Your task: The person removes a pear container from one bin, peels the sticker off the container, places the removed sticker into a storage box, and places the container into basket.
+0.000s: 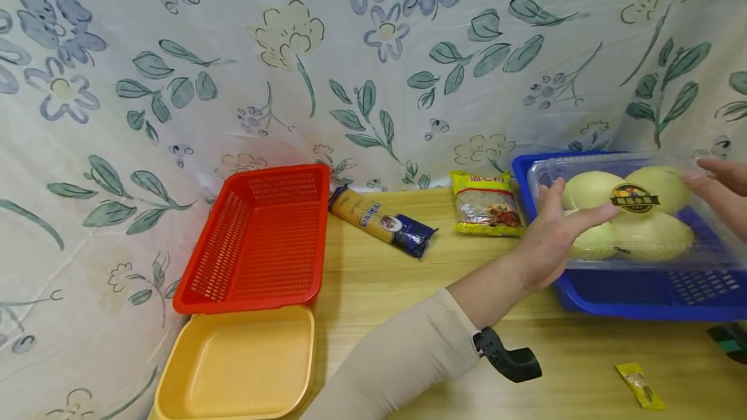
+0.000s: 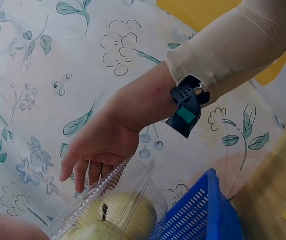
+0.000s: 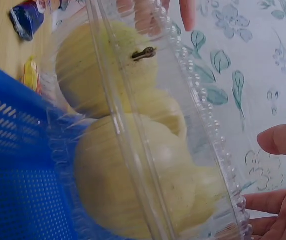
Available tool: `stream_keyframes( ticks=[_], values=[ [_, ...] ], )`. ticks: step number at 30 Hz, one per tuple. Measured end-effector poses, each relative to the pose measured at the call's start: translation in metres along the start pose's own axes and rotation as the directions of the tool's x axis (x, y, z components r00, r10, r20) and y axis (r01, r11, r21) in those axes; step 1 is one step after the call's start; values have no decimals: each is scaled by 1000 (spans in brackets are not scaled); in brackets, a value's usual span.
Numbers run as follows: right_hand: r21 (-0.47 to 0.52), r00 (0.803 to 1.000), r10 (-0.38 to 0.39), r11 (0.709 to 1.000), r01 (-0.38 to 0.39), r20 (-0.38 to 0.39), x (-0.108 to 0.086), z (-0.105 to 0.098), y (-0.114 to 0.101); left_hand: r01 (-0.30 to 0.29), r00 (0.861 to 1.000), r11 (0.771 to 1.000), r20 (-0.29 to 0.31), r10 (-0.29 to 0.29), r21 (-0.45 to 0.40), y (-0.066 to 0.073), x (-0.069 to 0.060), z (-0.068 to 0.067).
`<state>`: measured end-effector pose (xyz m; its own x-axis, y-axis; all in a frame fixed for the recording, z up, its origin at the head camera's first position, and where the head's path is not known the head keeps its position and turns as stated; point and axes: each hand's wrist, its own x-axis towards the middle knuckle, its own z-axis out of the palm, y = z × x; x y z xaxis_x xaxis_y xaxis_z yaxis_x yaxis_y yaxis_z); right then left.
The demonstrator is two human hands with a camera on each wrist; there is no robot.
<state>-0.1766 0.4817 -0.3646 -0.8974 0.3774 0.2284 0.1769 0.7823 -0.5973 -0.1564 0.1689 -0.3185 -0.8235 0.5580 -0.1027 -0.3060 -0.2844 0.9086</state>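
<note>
- Over there, a red plastic basket (image 1: 262, 264), well left of the blue plastic basket (image 1: 642, 310).
- A person's left hand (image 1: 548, 235), fingers spread, touching a clear plastic box (image 1: 636, 199).
- Inside, round pale-yellow fruits (image 1: 653, 236), over the blue basket.
- Right hand (image 1: 726, 203), fingers loosely extended, touching the box.

The clear box (image 1: 626, 225), ribbed along its edges, bears a dark label (image 1: 633, 199) on top. It is over the blue basket (image 1: 618, 307), between the left hand (image 1: 551, 232) and right hand (image 1: 723, 185). Inside, four round, pale yellow-green fruits (image 1: 662, 237) sit close together.
</note>
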Motion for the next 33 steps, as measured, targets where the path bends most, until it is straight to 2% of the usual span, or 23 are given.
stream_keyframes(
  ticks=[2, 4, 8, 11, 17, 21, 25, 29, 33],
  values=[
    [24, 1000, -26, 999, 26, 7, -6, 1, -23, -14, 1000, 1000, 10, 14, -2, 4, -7, -7],
    [66, 997, -75, 995, 73, 25, 2, 12, -13, -30, 1000, 1000, 9, 30, 0, 7, -14, -14],
    [81, 979, -62, 996, 47, 192, -27, 3, -68, -62, 998, 998, -10, 62, -2, 8, -26, -29],
    [40, 963, -34, 999, 24, 269, -53, -3, -113, -78, 997, 997, -22, 78, 2, 8, -35, -39],
    [-25, 944, -51, 998, 63, 327, -61, 8, -137, -102, 995, 994, 8, 102, 25, 19, -58, -63],
    [-13, 922, -70, 997, 81, 380, -65, 16, -150, -92, 996, 996, 2, 92, 0, 23, -72, -81],
    [14, 887, -105, 994, 111, 450, -71, 26, -161, -97, 995, 995, -27, 97, -15, 26, -87, -99],
    [48, 854, -144, 989, 139, 499, -80, 36, -172, -116, 991, 993, -60, 116, 13, 27, -103, -113],
    [94, 845, -176, 984, 149, 505, -92, 50, -184, -110, 991, 993, -77, 114, 51, 27, -117, -128]
  ],
)
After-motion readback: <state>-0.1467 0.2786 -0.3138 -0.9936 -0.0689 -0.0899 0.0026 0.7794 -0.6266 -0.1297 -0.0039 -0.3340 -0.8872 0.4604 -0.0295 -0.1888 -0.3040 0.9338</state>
